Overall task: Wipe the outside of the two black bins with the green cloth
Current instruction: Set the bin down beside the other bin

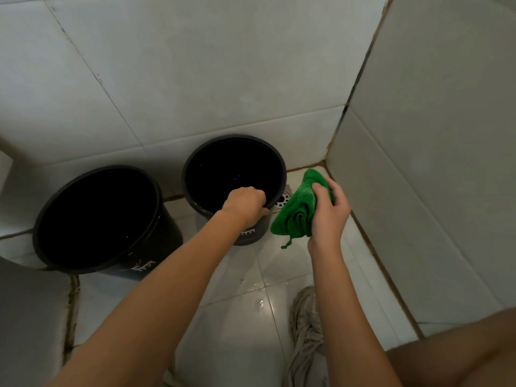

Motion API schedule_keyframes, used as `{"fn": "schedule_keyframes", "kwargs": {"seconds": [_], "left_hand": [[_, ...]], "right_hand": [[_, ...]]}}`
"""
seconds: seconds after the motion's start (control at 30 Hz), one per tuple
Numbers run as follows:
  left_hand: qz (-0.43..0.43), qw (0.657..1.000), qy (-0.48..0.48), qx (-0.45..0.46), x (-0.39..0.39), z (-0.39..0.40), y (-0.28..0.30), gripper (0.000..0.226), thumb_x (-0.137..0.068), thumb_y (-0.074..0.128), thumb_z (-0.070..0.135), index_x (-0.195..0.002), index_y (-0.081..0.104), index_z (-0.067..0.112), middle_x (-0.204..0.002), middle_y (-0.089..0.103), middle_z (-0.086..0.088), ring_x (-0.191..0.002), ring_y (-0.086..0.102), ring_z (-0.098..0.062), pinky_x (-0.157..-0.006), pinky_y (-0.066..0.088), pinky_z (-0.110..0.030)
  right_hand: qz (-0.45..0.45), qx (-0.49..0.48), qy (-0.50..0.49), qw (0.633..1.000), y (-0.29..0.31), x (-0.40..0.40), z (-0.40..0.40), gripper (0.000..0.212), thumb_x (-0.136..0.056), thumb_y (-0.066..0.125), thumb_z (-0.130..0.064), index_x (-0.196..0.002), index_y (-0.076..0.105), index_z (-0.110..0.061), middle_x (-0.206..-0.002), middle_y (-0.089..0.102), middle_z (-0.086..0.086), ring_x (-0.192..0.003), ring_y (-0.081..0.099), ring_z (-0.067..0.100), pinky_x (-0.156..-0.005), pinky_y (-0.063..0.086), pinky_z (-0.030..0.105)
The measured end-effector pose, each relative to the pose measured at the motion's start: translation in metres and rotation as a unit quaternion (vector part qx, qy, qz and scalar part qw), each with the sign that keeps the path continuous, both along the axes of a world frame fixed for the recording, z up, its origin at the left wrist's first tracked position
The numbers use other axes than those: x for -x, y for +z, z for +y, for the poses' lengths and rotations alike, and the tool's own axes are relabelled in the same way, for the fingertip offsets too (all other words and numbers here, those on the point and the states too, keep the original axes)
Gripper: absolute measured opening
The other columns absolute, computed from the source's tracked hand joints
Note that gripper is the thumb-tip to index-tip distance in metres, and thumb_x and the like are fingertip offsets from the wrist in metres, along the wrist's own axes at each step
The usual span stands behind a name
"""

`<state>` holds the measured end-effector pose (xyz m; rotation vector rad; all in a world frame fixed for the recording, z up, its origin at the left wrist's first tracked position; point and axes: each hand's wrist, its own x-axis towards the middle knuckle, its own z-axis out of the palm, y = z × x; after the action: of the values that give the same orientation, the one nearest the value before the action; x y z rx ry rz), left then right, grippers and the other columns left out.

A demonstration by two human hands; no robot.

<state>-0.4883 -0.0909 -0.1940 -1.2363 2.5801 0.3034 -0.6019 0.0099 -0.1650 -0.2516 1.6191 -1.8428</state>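
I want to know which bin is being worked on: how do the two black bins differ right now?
The right bin is gripped at its near rim by the left hand; the left bin is untouched. The right bin stands nearer the corner, beside the floor drain and the green cloth held in the right hand; the left bin stands nearer the camera. Both are round, black, open and white-marked.

Two open black bins are standing upright: the far bin [195, 174] is sitting by the floor drain [283, 200], the near bin [167, 219] further left. The bunched green cloth [297, 210] is hanging just right of the drain.
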Motion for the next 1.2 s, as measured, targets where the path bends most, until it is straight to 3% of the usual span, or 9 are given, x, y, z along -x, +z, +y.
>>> {"fn": "schedule_keyframes", "kwargs": {"seconds": [0.2,0.37,0.5,0.57,0.67,0.77,0.93,1.1,1.2], "left_hand": [[0.017,0.999,0.039,0.017,-0.004,0.006,0.000,0.035,-0.099,0.050,0.040,-0.094,0.063,0.009,-0.075,0.057,-0.005,-0.071,0.057,-0.023,-0.062,0.043,-0.033],[0.177,0.980,0.079,0.036,-0.026,0.023,0.013,0.041,-0.100,0.049,0.040,-0.133,0.054,0.018,-0.121,0.067,-0.005,-0.107,0.064,-0.024,-0.084,0.051,-0.037],[0.434,0.867,0.148,-0.195,-0.050,0.029,0.072,0.050,-0.092,0.061,0.014,-0.139,0.047,0.019,-0.132,0.059,-0.005,-0.120,0.057,-0.017,-0.105,0.045,-0.036],[0.477,0.820,0.116,-0.294,-0.066,0.038,0.113,0.061,-0.085,0.061,-0.003,-0.141,0.041,0.014,-0.131,0.055,-0.004,-0.120,0.054,-0.013,-0.101,0.045,-0.020],[0.487,0.801,0.074,-0.338,-0.098,0.051,0.165,0.058,-0.076,0.062,-0.003,-0.130,0.048,0.011,-0.124,0.059,-0.006,-0.112,0.059,-0.010,-0.093,0.047,-0.018],[0.482,0.813,0.112,-0.306,-0.134,0.061,0.199,0.040,-0.078,0.068,-0.001,-0.115,0.059,0.011,-0.111,0.067,-0.008,-0.099,0.064,-0.008,-0.090,0.051,-0.022],[0.414,0.858,0.177,-0.247,-0.192,0.073,0.232,0.013,-0.088,0.067,0.010,-0.100,0.072,0.011,-0.097,0.075,-0.009,-0.084,0.070,-0.015,-0.077,0.057,-0.030],[0.423,0.881,0.164,-0.138,-0.252,0.080,0.259,0.019,-0.091,0.062,0.000,-0.088,0.067,0.018,-0.074,0.067,0.010,-0.069,0.062,0.001,-0.066,0.047,-0.020],[0.409,0.898,0.145,-0.072,-0.286,0.089,0.271,0.011,-0.090,0.060,0.007,-0.099,0.063,0.013,-0.087,0.068,0.002,-0.079,0.065,-0.004,-0.070,0.050,-0.024]], "right_hand": [[-0.002,-0.016,0.014,1.000,-0.001,0.000,0.001,0.019,-0.089,0.062,-0.016,-0.101,0.067,-0.031,-0.106,0.067,-0.002,-0.097,0.065,0.017,-0.074,0.055,0.028],[0.034,-0.009,0.094,0.995,0.013,-0.008,0.003,0.024,-0.090,0.062,-0.014,-0.114,0.065,-0.019,-0.106,0.066,-0.002,-0.098,0.064,0.016,-0.070,0.053,0.023],[0.116,0.048,0.246,0.961,0.048,-0.017,0.007,0.031,-0.088,0.066,-0.010,-0.117,0.062,-0.019,-0.107,0.064,-0.007,-0.100,0.063,0.011,-0.077,0.055,0.023],[0.147,0.077,0.333,0.928,0.070,-0.025,0.009,0.035,-0.080,0.070,-0.015,-0.114,0.063,-0.023,-0.109,0.066,-0.005,-0.101,0.064,0.012,-0.080,0.055,0.027],[0.135,0.122,0.418,0.890,0.103,-0.042,0.012,0.036,-0.072,0.070,-0.015,-0.107,0.065,-0.022,-0.100,0.071,-0.005,-0.094,0.067,0.012,-0.075,0.055,0.026],[0.118,0.151,0.451,0.872,0.131,-0.062,0.011,0.035,-0.069,0.073,-0.013,-0.101,0.065,-0.023,-0.093,0.072,-0.006,-0.089,0.067,0.011,-0.075,0.055,0.028],[0.331,0.097,0.480,0.807,0.170,-0.103,-0.006,0.038,-0.069,0.083,-0.007,-0.091,0.063,-0.029,-0.086,0.065,-0.013,-0.078,0.062,-0.003,-0.073,0.050,0.024],[0.404,0.105,0.536,0.734,0.208,-0.154,-0.020,0.031,-0.068,0.086,-0.014,-0.069,0.059,-0.029,-0.061,0.059,-0.015,-0.060,0.054,-0.003,-0.059,0.045,0.022],[0.441,0.113,0.573,0.681,0.234,-0.187,-0.026,0.028,-0.071,0.084,-0.019,-0.070,0.057,-0.026,-0.060,0.058,-0.016,-0.058,0.051,-0.005,-0.056,0.040,0.017]]}}
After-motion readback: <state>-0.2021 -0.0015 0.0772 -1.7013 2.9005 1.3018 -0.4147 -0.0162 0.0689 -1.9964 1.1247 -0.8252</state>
